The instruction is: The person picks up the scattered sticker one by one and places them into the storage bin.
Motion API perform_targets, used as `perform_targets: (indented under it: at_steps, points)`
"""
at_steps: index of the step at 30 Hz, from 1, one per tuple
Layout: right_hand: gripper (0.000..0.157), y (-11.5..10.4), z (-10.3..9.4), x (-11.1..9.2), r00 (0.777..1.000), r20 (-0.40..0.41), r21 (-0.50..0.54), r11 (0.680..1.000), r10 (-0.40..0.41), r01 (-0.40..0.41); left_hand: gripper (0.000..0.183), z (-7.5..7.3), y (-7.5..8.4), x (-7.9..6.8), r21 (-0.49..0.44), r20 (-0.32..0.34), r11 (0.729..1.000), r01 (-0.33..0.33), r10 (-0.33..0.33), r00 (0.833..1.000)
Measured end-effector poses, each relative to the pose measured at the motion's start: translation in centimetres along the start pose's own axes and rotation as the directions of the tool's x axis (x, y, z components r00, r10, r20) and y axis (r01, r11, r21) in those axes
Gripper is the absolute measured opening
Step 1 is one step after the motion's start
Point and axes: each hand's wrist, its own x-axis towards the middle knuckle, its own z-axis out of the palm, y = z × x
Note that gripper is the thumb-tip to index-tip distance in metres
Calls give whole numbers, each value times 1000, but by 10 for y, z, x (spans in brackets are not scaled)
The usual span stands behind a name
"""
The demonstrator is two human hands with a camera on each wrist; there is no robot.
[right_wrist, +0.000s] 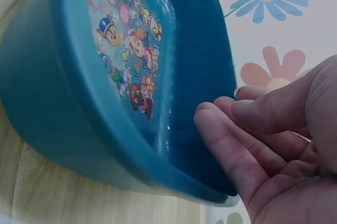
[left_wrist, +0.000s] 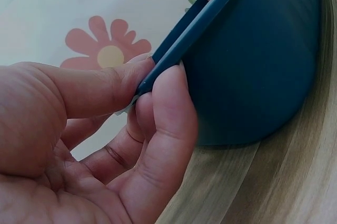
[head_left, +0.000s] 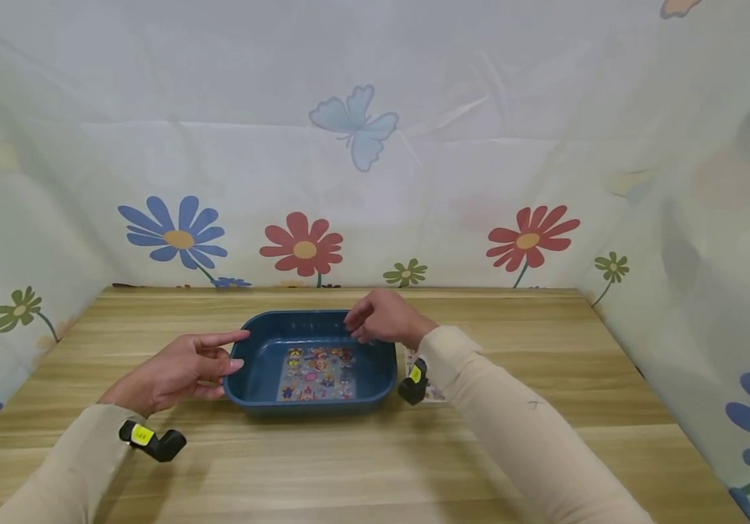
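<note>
A dark blue plastic basin [head_left: 309, 409] sits on the wooden table. At its left end, my left hand [head_left: 181, 371] pinches the rim between thumb and fingers. In the left wrist view, a small pale edge shows beneath the thumb [left_wrist: 105, 84]. My right hand [head_left: 388, 318] reaches over the far right part of the rim. Its loosely bent fingers [right_wrist: 226, 142] are at the inner wall, with the thumb close to the fingertips and nothing seen between them. On the basin's floor lies a clear sheet of colourful cartoon dog stickers [head_left: 319, 375].
Another printed sheet [head_left: 434, 393] lies right of the basin, partly hidden by the right forearm. The wooden table [head_left: 309, 473] ends at a flower-printed cloth [head_left: 414, 189] behind and at the sides. A black wrist camera [head_left: 164, 444] hangs from each sleeve.
</note>
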Motion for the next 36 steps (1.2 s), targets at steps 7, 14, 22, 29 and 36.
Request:
perform_targets:
  at_steps: [7,14,22,29,36]
  points:
    - [29,5,-7,-6,1000,4,81,997,8,-8,80,1,0,2,4,-9,1000,2,-2,1000]
    - [28,7,-13,-9,1000,12,124,992,-9,8,81,-2,-1,2,2,-18,1000,6,-6,1000]
    - [29,10,-25,-16,1000,19,117,993,-19,17,83,-1,0,2,-23,-14,1000,15,-15,1000]
    - [28,15,-37,-21,999,30,94,995,-16,13,81,2,0,4,-19,-15,1000,16,-17,1000]
    - [28,19,-45,-26,999,20,115,993,-40,38,82,2,2,4,-28,-13,999,20,-20,1000]
